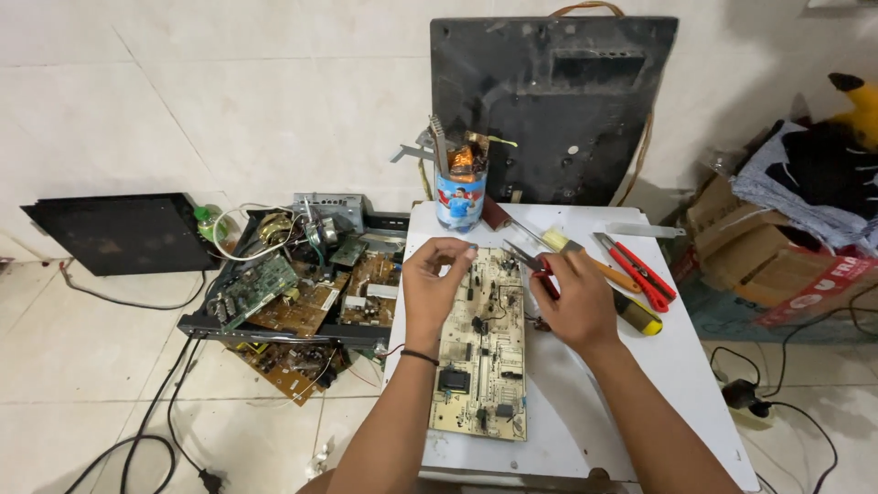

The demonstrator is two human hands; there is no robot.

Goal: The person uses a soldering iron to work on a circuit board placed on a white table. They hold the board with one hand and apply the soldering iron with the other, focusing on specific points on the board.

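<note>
White tiled wall and pale tiled floor, with a small white table (640,366) set against the wall. Lying lengthwise on the table, a tan circuit board (480,352) studded with dark components. Above its far end, the left hand (434,288), fingers curled and fingertips (457,249) pinched together over something too small to make out; a dark band around the wrist. Just right of that, the right hand (576,306), clenched around red-handled pliers (535,265) whose metal tips point left toward the left hand's fingertips, over the board's far right corner.

Beyond the hands on the table: a yellow-handled screwdriver (553,240), a red utility knife (640,273), a yellow and black tool (637,314) partly hidden by the right hand, and a blue printed can (460,197) stuffed with odd bits and tools. Behind the can, a dark flat panel (549,110) leaning upright against the wall.

On the floor to the left, a black open chassis (274,320) heaped with green and brown circuit boards (311,293), tangled with wires, and another dark panel (123,233) propped on the wall. Black cables (155,430) trailing across the tiles. To the right, cardboard boxes (759,252) piled with folded cloth
</note>
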